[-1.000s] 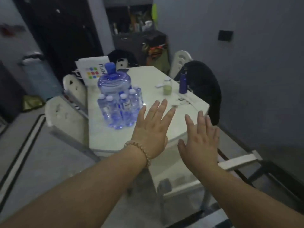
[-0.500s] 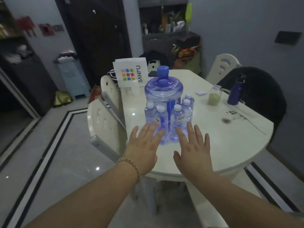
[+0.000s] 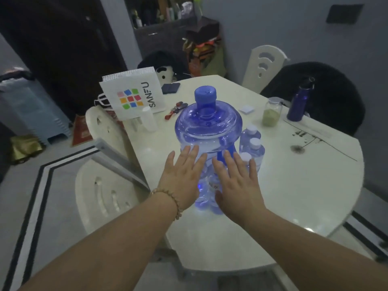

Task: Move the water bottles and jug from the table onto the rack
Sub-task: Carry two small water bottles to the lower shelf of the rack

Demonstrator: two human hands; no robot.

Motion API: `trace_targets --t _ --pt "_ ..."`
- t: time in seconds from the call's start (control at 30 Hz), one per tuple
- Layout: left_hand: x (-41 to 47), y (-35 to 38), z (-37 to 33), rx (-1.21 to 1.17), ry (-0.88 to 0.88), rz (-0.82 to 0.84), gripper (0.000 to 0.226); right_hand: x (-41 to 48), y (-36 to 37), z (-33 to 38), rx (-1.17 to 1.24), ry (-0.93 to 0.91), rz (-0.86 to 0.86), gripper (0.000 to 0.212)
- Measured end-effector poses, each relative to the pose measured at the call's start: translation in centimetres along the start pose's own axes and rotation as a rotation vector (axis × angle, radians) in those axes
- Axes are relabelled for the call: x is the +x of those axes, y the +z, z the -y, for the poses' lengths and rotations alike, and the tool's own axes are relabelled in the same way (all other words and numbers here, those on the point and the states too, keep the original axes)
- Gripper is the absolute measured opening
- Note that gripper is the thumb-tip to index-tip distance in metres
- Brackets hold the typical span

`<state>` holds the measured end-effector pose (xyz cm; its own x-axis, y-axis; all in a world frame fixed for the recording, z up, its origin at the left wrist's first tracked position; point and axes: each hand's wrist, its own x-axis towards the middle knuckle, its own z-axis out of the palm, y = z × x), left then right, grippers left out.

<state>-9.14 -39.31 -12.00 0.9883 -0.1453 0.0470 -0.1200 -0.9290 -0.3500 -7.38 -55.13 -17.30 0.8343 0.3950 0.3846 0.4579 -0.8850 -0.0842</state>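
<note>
A big clear blue water jug [image 3: 207,124] with a blue cap stands on the white table [image 3: 294,185]. Several small water bottles [image 3: 253,143] with white caps stand close around its near and right sides. My left hand [image 3: 181,177] and my right hand [image 3: 236,181] are both held flat, fingers straight and spread, in front of the jug and over the nearest bottles, which they partly hide. Neither hand holds anything. Whether the fingertips touch the jug I cannot tell. No rack is in view.
A white paper bag [image 3: 134,95], a white cup [image 3: 149,119], keys [image 3: 176,110], a jar of green powder [image 3: 271,114] and a dark blue flask [image 3: 299,103] stand on the table. White chairs [image 3: 102,194] sit along its left side and at the back right.
The view has come closer to the table. Both hands have moved forward from the table's near edge up to the jug and bottles, still flat.
</note>
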Motion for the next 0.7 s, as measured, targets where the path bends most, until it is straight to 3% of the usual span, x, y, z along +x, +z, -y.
trace_targets --t 0.33,0.47,0.7 --pt "3.9 6.6 5.1 -0.024 0.487 -0.35 0.082 1.1 1.9 5.4 -0.202 0.291 0.008 0.087" --pt "4.0 7.3 6.2 0.089 0.657 -0.357 0.063 1.3 1.4 7.5 -0.303 0.371 0.0 0.082" --pt "3.0 8.2 6.1 -0.234 0.829 -0.411 0.033 -1.4 0.5 11.4 -0.245 0.388 -0.005 0.056"
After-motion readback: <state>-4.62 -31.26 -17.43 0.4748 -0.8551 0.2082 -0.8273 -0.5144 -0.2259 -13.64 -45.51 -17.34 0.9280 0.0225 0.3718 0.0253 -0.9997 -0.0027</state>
